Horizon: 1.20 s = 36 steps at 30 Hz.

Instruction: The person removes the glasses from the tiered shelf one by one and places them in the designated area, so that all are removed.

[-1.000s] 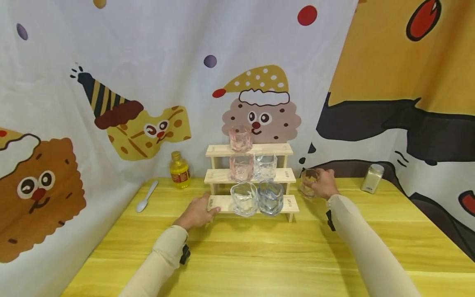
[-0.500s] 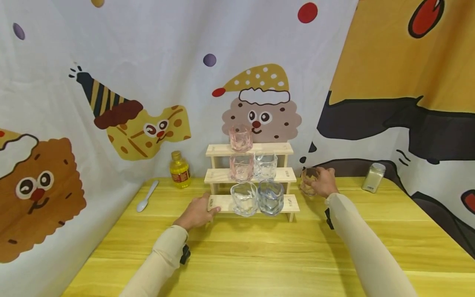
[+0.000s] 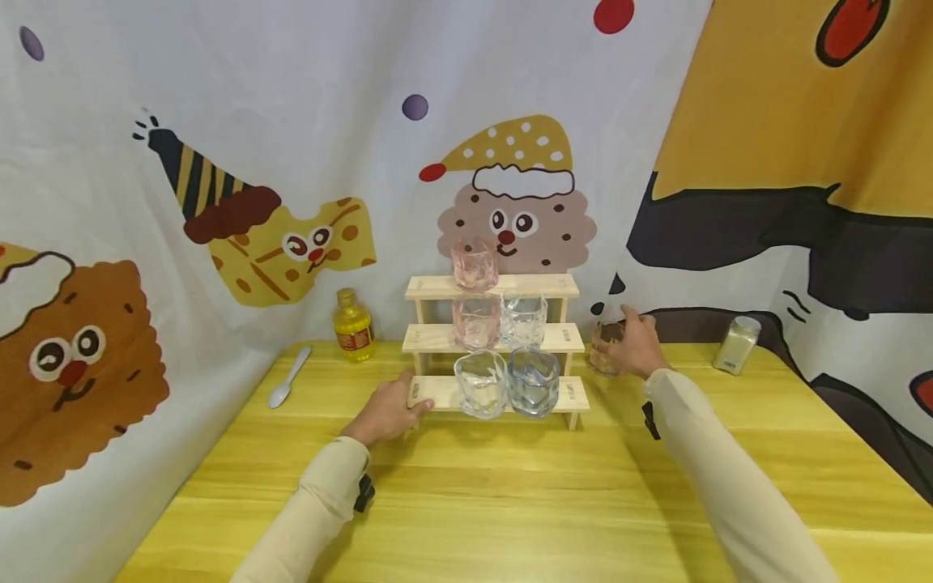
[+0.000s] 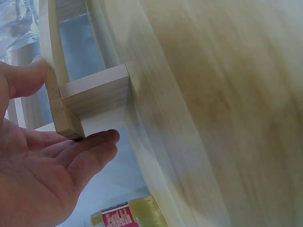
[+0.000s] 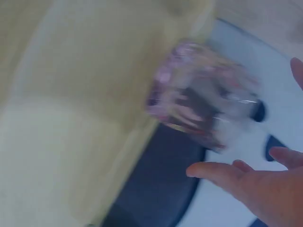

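L hand [image 3: 385,411] pinches L end of wooden rack [image 3: 437,389], btm step: thumb on top, fingers round the end. R hand [image 3: 636,348] held wide, not gripping; R wrist view shows thumb apart from the loose glass [image 5: 203,94], which sits on worktop [image 3: 474,502] just R of rack. 5 other glasses [image 3: 481,385] on rack: 2 btm, 2 mid, 1 top. Yellow bottle [image 3: 354,326], rear L: red label, print illegible. Jar [image 3: 737,346] far R, tiny label, also unreadable.
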Available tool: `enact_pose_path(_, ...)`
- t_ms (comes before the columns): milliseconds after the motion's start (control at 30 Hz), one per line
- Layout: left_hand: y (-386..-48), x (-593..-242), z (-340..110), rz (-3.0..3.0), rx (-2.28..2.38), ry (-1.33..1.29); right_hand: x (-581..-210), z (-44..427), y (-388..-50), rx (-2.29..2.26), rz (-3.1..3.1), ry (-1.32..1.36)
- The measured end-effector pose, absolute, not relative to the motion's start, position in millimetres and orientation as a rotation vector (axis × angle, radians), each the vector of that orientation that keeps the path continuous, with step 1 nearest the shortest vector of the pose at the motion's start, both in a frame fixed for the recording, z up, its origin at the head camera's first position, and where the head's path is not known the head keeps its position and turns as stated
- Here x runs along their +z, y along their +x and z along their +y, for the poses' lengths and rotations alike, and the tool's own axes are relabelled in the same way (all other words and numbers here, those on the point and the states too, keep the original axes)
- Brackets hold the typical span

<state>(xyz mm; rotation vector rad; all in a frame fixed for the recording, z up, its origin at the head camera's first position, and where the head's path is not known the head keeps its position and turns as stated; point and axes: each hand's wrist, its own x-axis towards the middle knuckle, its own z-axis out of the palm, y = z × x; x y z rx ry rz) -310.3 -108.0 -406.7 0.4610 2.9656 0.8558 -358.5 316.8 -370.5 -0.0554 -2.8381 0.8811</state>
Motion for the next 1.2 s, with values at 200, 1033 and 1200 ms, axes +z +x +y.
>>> enact_pose_path(200, -312, -409, -109, 2.962, 0.847, 0.448, -336, 303, -341, 0.868, -2.718, 0.013)
enact_pose_path(1033, -312, -406, -109, 2.966, 0.880, 0.444, -259, 198, -373, 1.002, -2.615, 0.284)
enact_pose_path(1200, -311, -406, -109, 2.964, 0.871, 0.426, -248, 171, -385, 1.034, -2.640, 0.278)
